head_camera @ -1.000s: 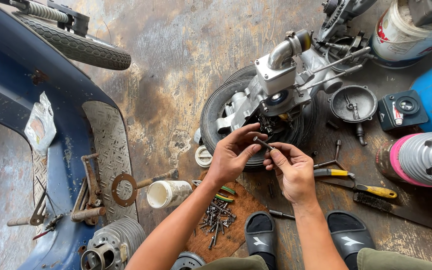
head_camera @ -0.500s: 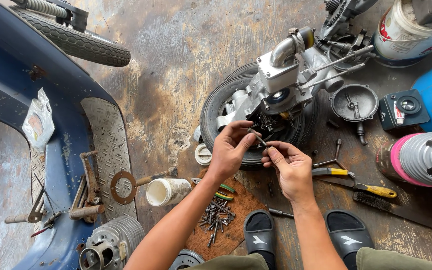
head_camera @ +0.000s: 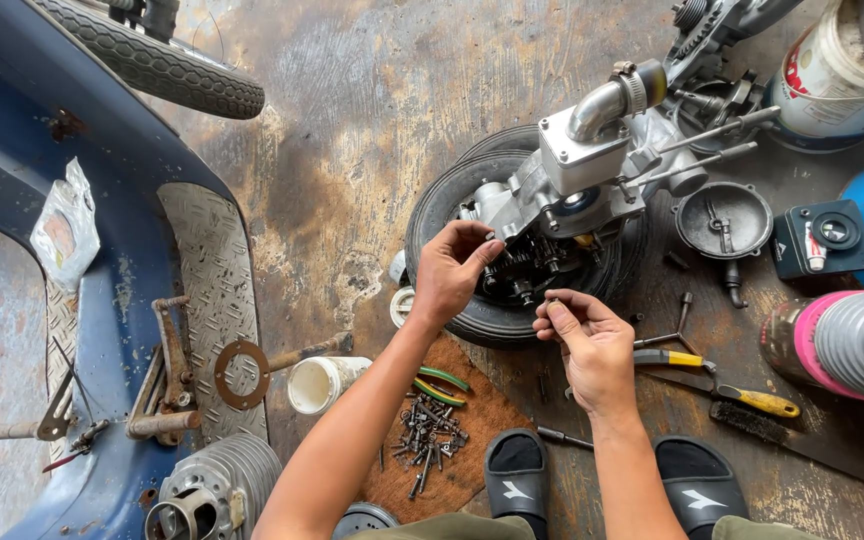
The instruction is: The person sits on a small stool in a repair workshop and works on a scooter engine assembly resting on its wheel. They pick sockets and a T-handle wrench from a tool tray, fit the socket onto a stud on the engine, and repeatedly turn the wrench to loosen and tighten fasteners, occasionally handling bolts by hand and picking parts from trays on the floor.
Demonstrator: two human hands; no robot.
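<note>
Your left hand (head_camera: 449,272) reaches into the exposed gears of the engine block (head_camera: 572,205), fingers curled at the casing edge; whether they grip anything there is hidden by the fingers themselves. Your right hand (head_camera: 587,345) hovers just below the engine, thumb and forefinger pressed together on a small dark part (head_camera: 552,297) too tiny to identify. The engine rests on a black tyre (head_camera: 457,215) lying flat on the stained floor.

Around you things crowd in: a round black cover (head_camera: 724,220) and a pink-and-silver cylinder (head_camera: 847,340) to the right, yellow-handled tools (head_camera: 742,398) beside your right wrist, a heap of bolts (head_camera: 430,435) on a brown board (head_camera: 487,415) between your forearms, a white cup (head_camera: 320,383) near your left forearm. The blue scooter body (head_camera: 102,250) fills the left side, cut off by the frame edge. Your black sandals (head_camera: 517,470) show at the bottom.
</note>
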